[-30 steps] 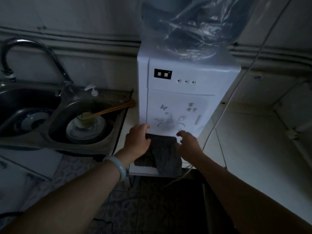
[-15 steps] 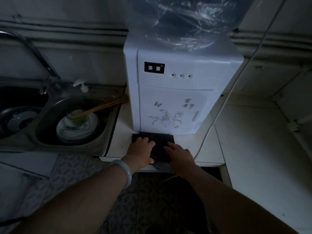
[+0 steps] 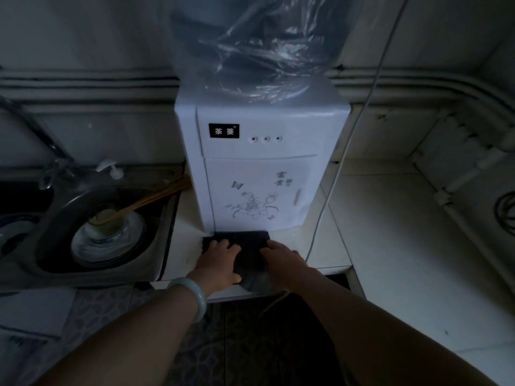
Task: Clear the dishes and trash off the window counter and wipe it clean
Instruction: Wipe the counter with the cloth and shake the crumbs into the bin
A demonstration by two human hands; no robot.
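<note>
Matt dark cloth [image 3: 245,246]; glossy metal sink [image 3: 156,263] (crinkled plastic wrap [image 3: 259,51]).

Left grip [image 3: 218,260] and right grip [image 3: 285,259] lie palm-down, side by side (fingers loosely straight)

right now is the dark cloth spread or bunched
Mostly spread: the dark grey cloth lies flat on the white tiled counter, near corner hanging over its edge.
</note>
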